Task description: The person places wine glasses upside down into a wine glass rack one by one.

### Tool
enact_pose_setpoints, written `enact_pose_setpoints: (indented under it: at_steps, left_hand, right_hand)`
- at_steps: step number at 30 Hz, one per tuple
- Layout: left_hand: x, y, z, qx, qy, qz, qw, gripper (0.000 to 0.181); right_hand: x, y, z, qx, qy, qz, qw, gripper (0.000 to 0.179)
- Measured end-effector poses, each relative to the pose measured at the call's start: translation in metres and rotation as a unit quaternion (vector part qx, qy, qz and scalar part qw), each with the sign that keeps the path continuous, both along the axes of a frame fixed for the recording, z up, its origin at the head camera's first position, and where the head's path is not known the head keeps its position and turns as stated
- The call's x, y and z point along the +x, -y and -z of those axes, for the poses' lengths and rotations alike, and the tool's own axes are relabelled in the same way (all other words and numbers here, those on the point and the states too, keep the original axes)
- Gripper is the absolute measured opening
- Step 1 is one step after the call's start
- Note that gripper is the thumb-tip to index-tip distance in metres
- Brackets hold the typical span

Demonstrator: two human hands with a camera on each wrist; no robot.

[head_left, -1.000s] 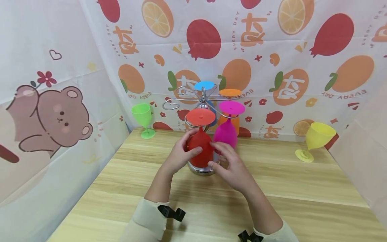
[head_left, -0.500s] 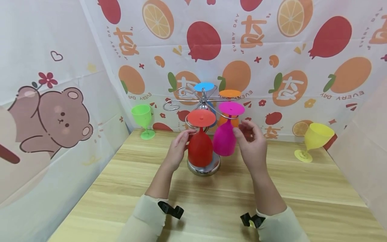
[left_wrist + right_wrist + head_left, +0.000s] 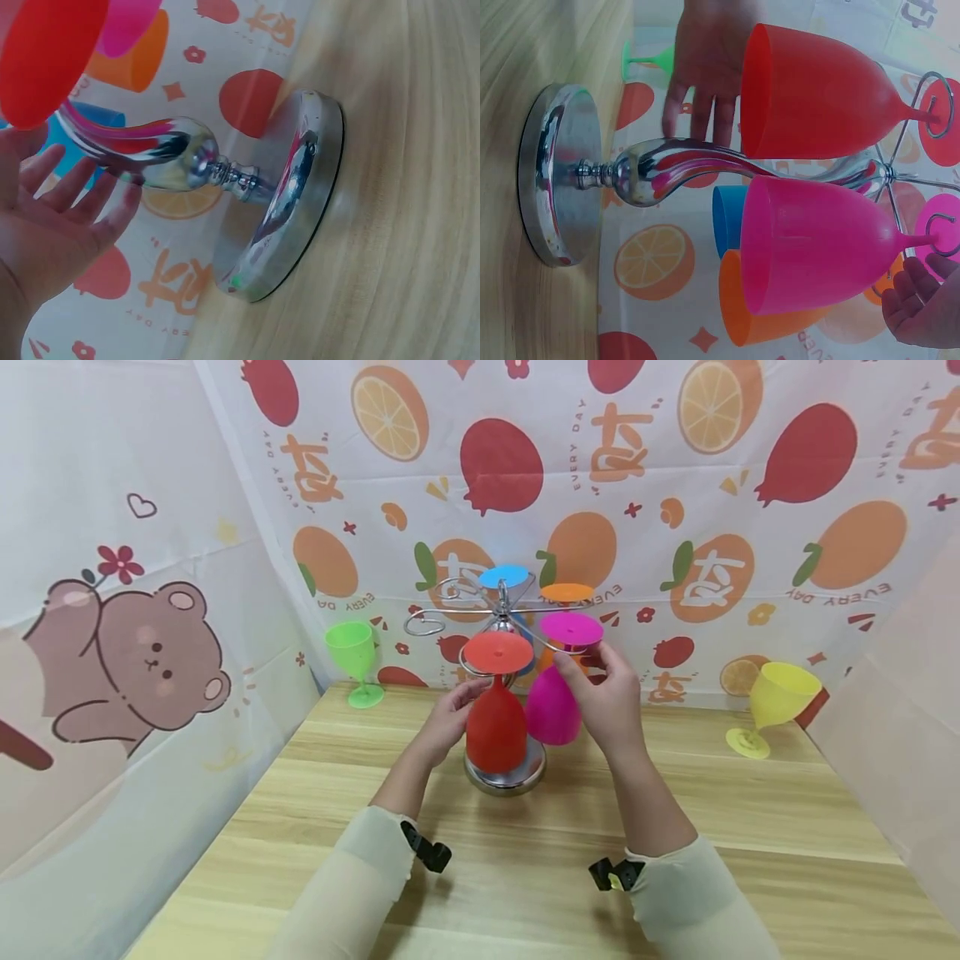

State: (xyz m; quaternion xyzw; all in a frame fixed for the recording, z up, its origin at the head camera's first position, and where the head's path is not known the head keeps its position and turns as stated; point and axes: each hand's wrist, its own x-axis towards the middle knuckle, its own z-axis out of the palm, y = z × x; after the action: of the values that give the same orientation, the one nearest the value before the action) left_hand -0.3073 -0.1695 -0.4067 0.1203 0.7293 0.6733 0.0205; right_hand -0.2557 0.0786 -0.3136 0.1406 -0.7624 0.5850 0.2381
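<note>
Magenta goblet (image 3: 553,708) hangs inverted beside the relaxed, empty right hand (image 3: 611,697), the outspread left hand (image 3: 446,720) empty near the stand (image 3: 180,154).

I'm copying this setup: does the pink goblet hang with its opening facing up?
No, the pink goblet hangs upside down on the metal rack, its foot at the top.

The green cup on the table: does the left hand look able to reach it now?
Probably yes. The green cup stands upright on the table, beyond and to the left of the left hand, and the head view shows nothing standing between them. The fingers look relaxed near the metal stand.
</note>
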Motion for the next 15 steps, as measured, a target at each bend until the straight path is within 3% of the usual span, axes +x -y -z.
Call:
enact_pose_setpoints:
  at_steps: [4, 8, 15]
  left_hand:
    - [-0.004, -0.002, 0.008, -0.031, -0.006, 0.016, 0.9994, 0.051]
    - [-0.004, -0.005, 0.013, -0.042, 0.000, -0.006, 0.9991, 0.046]
    - [-0.006, -0.014, 0.017, -0.016, -0.018, -0.035, 0.9991, 0.038]
  right_hand:
    - [0.000, 0.002, -0.001, -0.002, 0.003, -0.002, 1.0000, 0.053]
    - [0.001, 0.003, -0.001, -0.001, 0.001, -0.004, 1.0000, 0.050]
    - [-0.001, 0.000, 0.001, -0.007, -0.001, 0.010, 0.9999, 0.052]
